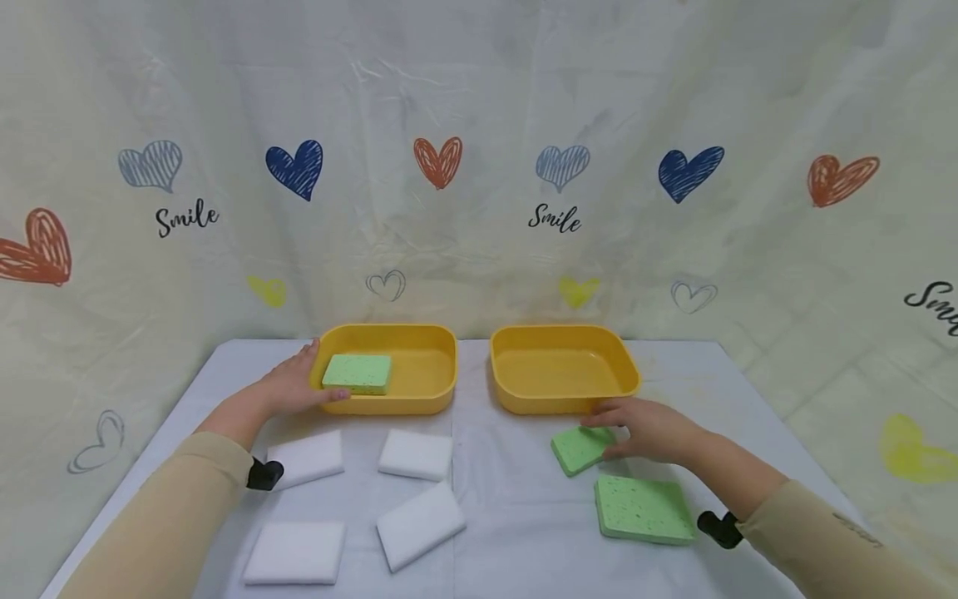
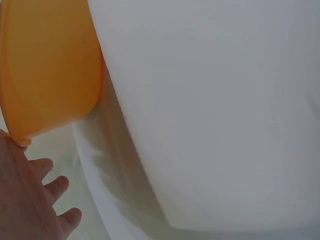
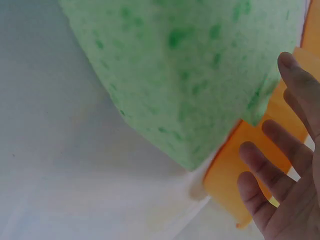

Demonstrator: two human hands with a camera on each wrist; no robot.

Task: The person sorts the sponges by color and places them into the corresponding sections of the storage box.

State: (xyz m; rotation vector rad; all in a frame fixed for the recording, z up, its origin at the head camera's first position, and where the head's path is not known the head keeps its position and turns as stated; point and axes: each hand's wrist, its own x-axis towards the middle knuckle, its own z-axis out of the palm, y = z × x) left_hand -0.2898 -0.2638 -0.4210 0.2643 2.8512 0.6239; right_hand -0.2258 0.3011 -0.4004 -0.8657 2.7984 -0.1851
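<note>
My left hand (image 1: 292, 384) lies against the left end of the left yellow bin (image 1: 419, 403), its thumb at the front rim. The left wrist view shows the fingers (image 2: 56, 189) spread below that bin. Inside sits a green sponge (image 1: 358, 373). My right hand (image 1: 649, 428) is at a smaller-looking green sponge (image 1: 578, 449), whose corner lies between thumb and fingers. In the right wrist view those fingers (image 3: 267, 172) are spread apart. A larger-looking green sponge (image 1: 645, 509) lies nearer me and fills much of the right wrist view.
The right yellow bin (image 1: 576, 405) stands just beyond my right hand. Several white sponge-like blocks lie on the white-covered table: one block (image 1: 415, 455), a tilted one (image 1: 421, 526), others at left. A printed sheet (image 1: 479, 249) rises behind the table.
</note>
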